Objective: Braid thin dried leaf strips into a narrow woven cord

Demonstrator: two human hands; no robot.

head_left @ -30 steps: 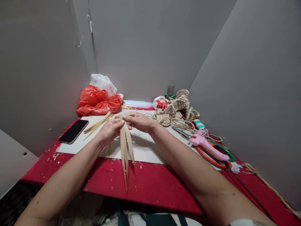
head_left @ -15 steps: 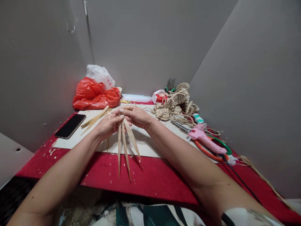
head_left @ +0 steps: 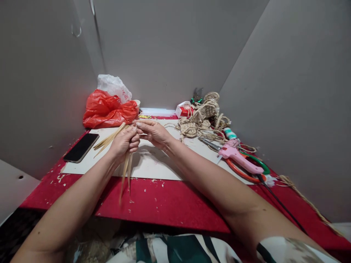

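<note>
Long tan strips (head_left: 126, 171) hang below my left hand (head_left: 125, 141), which is closed around them over the white board. My right hand (head_left: 154, 133) meets it from the right, thumb and index finger pinched at the top of the left fist. What sits between those right fingertips is too small to make out. More pale strips (head_left: 108, 140) lie on the board just left of my left hand.
A black phone (head_left: 81, 147) lies at left, red (head_left: 105, 111) and white plastic bags behind it. Braided cord pieces (head_left: 201, 118) are at the back right. Nearer right lie a pink glue gun (head_left: 237, 157) and scissors with orange and green handles (head_left: 261, 164). Grey walls enclose the table.
The hanging strips have swung left and gathered beneath my left hand, where they fanned out before. The left fingers have curled into a fist, and both hands have shifted slightly left.
</note>
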